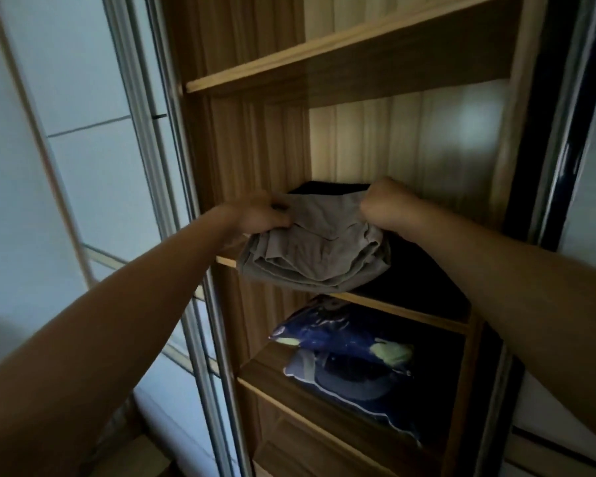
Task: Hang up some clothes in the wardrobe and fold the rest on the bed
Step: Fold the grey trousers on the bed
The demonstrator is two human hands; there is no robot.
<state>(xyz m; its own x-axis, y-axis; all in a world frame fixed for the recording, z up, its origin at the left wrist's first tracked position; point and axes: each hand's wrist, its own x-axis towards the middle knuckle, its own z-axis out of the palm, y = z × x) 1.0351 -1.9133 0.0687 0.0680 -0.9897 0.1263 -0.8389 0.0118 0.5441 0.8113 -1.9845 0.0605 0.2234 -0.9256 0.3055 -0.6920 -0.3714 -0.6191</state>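
A folded grey garment lies half on the middle wardrobe shelf, its front part hanging over the shelf's edge. My left hand grips its far left corner and my right hand grips its far right corner, fingers curled into the cloth. Under and behind the grey garment lies a dark folded garment, reaching to the back of the shelf.
A blue plastic bag with clothing lies on the shelf below. An upper shelf runs above. The wardrobe's sliding door frame stands at the left and a dark glossy door edge at the right.
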